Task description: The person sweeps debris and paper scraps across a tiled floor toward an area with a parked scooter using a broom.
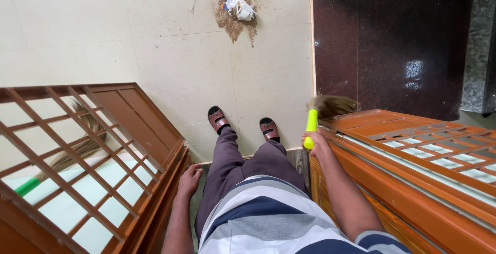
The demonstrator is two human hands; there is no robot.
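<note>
The right hand (pixel 316 143) was closed in a fist around the bright yellow-green handle of a broom (pixel 311 125), held upright just above the orange-brown wooden gate (pixel 413 161) on the right. The broom's brush of dry tan straw fanned out sideways from the top of the handle, over the gate's edge and against the dark red floor slab (pixel 392 42). The left hand (pixel 189 179) lay with fingers loosely spread, touching the frame of the brown lattice gate (pixel 103 145) on the left. A second broom (pixel 57 156) with a green handle showed through that lattice. A heap of dirt and crumpled paper (pixel 236 11) lay on the cream tiles ahead of the sandalled feet (pixel 243 122).
</note>
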